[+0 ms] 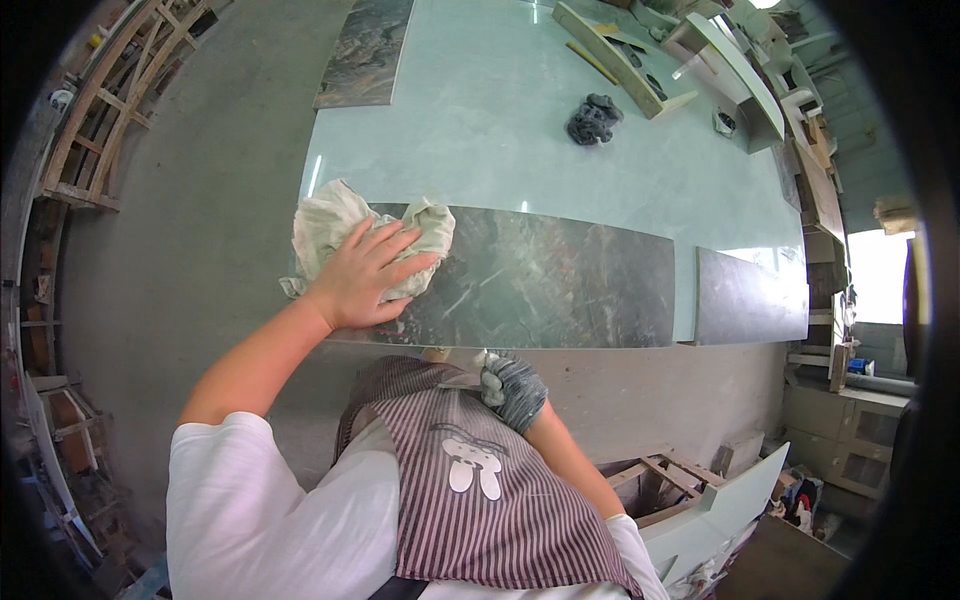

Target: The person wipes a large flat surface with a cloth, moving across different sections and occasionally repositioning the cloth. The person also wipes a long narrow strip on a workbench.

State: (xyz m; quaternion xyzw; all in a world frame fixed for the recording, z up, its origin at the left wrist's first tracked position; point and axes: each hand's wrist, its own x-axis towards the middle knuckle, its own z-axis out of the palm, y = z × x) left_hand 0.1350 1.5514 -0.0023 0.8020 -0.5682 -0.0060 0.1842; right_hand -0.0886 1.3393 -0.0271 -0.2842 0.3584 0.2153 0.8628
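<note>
My bare left hand (368, 277) lies with its fingers spread on a crumpled whitish cloth (330, 222), pressing it down on the left end of a dark, marbled slab (560, 280). Part of the cloth hangs past the slab's left edge. My right hand (513, 390) wears a grey knitted glove with pale fingertips. It is held low at the near edge of the slab, close to the striped apron (500, 520). Its fingers are curled closed, and what they hold, if anything, is hidden.
Beneath the slab is a pale, glossy tabletop (450, 140). Other dark marbled pieces lie at the far left (368, 50) and right (750, 300). A dark grey rag (594, 120) and a long board (610, 58) lie farther back. A wooden frame (100, 110) stands at left.
</note>
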